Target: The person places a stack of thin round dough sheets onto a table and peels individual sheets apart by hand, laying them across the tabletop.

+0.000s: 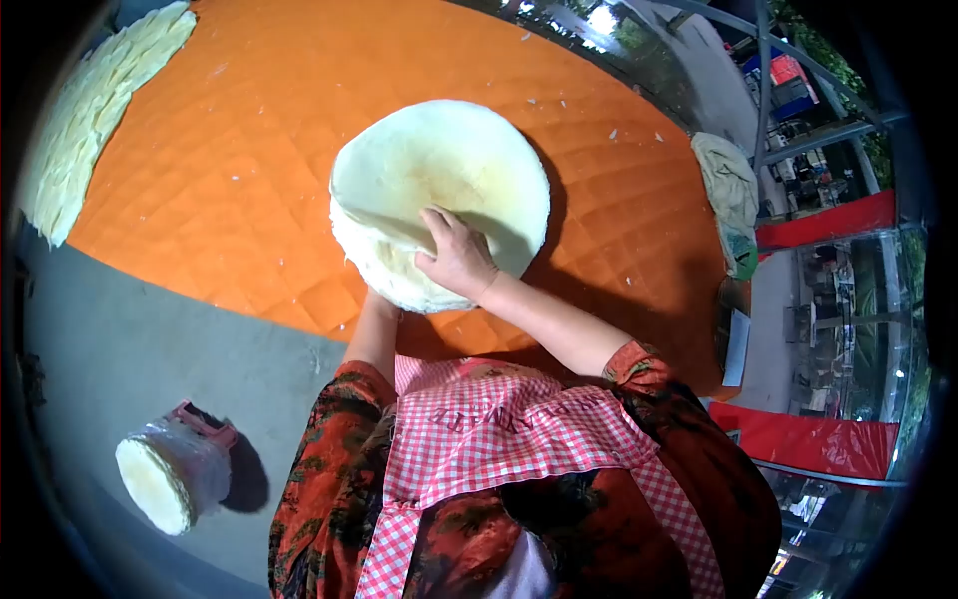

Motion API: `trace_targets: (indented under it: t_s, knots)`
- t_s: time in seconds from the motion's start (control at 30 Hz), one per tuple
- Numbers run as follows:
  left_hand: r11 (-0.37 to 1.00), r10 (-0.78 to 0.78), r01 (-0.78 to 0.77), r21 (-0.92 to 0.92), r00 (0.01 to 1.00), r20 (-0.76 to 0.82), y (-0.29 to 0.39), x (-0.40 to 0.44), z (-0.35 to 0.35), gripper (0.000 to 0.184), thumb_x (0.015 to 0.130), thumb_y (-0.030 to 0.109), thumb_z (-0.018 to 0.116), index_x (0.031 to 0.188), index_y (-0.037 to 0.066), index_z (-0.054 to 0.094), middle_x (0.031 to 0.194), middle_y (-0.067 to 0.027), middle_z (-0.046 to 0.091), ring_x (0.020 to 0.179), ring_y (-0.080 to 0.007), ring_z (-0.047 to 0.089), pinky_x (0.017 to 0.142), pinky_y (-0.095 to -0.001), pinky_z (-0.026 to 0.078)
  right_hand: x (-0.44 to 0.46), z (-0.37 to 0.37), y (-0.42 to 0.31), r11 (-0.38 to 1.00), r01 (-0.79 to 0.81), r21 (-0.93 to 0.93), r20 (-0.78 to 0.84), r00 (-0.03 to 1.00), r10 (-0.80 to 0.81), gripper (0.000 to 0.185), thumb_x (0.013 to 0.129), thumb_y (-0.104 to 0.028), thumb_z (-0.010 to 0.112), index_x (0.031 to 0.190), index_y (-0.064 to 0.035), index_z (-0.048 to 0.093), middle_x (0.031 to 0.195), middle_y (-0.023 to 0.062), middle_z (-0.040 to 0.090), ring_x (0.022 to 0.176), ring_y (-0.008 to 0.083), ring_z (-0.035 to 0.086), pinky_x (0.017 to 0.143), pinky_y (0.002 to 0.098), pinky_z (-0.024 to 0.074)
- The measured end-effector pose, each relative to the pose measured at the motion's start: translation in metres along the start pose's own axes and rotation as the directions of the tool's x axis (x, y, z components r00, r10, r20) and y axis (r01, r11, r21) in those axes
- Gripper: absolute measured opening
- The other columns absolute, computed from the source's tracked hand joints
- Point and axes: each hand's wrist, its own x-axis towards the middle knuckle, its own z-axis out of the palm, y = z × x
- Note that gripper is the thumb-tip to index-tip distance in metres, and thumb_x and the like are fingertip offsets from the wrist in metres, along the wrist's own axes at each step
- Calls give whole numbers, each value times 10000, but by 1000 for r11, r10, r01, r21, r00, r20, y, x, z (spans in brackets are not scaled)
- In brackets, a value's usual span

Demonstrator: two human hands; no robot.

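Note:
A stack of round, pale flatbreads (479, 150) lies on the orange tabletop in front of me, its top sheet browned near the middle. The left part of the top sheet is lifted and folded over. My right hand (459, 253) rests on the stack's near part, with thumb and fingers bent at the edge of the folded sheet. Beneath the near left edge of the stack, my left hand is hidden; only its wrist and forearm show.
Overlapping pale sheets (90, 120) lie along the orange table's (239, 200) far left edge. A crumpled cloth (728, 190) hangs at the right edge. On the floor at the lower left, a plastic-wrapped round stack (165, 479) sits on a pink stool (205, 424).

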Motion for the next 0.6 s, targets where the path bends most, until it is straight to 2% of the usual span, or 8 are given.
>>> trace_targets:
  t_s: [0.13, 0.23, 0.3, 0.33, 0.4, 0.43, 0.47, 0.6]
  knots:
    - [991, -23, 31, -127, 998, 58, 8, 3, 7, 548, 981, 460, 311, 1397, 104, 322, 1377, -94, 427, 1264, -258, 412, 1056, -398, 353, 10, -8, -10, 991, -43, -130, 43, 998, 49, 181, 756, -150, 598, 841, 9, 619, 839, 179, 656, 795, 348, 645, 707, 446, 505]
    - [994, -62, 72, -86, 992, 112, 6, 10, -14, 550, 981, 462, 310, 1398, 104, 320, 1381, -95, 423, 1265, -260, 411, 1057, -400, 353, 18, 4, 0, 991, -82, -101, 160, 982, 98, 184, 748, -117, 577, 868, 13, 626, 879, 200, 657, 836, 343, 646, 732, 443, 503]
    - [990, -119, 128, -55, 983, 136, 4, 24, -11, 552, 981, 463, 309, 1399, 104, 319, 1383, -96, 420, 1265, -260, 410, 1057, -402, 353, 32, 15, 18, 930, -342, 135, -16, 938, 347, 169, 748, -85, 552, 852, 14, 641, 884, 218, 659, 870, 343, 644, 748, 428, 502]
    - [987, -145, 152, -46, 980, 135, 6, 28, -9, 552, 980, 464, 309, 1400, 104, 318, 1384, -96, 419, 1266, -261, 410, 1057, -402, 353, 52, 14, 44, 982, -164, 94, -335, 923, 186, 163, 748, -82, 566, 844, 21, 647, 874, 218, 661, 884, 331, 641, 755, 422, 500]
    - [981, -192, 195, -7, 974, 118, 14, 34, -5, 554, 980, 465, 308, 1400, 104, 317, 1386, -97, 416, 1266, -262, 409, 1057, -404, 353, 63, -54, 94, 966, -186, 181, -475, 843, 252, 159, 746, -81, 606, 842, 35, 655, 852, 198, 666, 860, 293, 644, 740, 404, 505]
    - [977, -213, 213, 11, 972, 103, 13, 38, -3, 555, 980, 466, 307, 1401, 104, 317, 1387, -97, 415, 1267, -262, 409, 1057, -405, 353, 68, -102, 122, 851, -353, 388, -286, 832, 476, 163, 743, -81, 632, 848, 41, 656, 842, 177, 670, 821, 267, 650, 717, 391, 511]
    - [976, -219, 218, 23, 972, 83, 16, 39, -2, 556, 980, 467, 307, 1401, 104, 316, 1388, -97, 414, 1267, -262, 409, 1057, -406, 353, 52, -154, 136, 755, -334, 564, -316, 758, 571, 174, 737, -82, 651, 853, 47, 655, 840, 157, 670, 775, 237, 648, 688, 372, 515]
    - [976, -210, 209, 59, 977, 17, 24, 37, 1, 559, 979, 469, 305, 1402, 104, 314, 1393, -99, 409, 1268, -264, 407, 1058, -409, 353, -76, -303, 170, 551, 30, 834, -478, 538, 694, 276, 777, -72, 656, 970, 123, 616, 858, 144, 662, 714, 217, 652, 652, 338, 537]
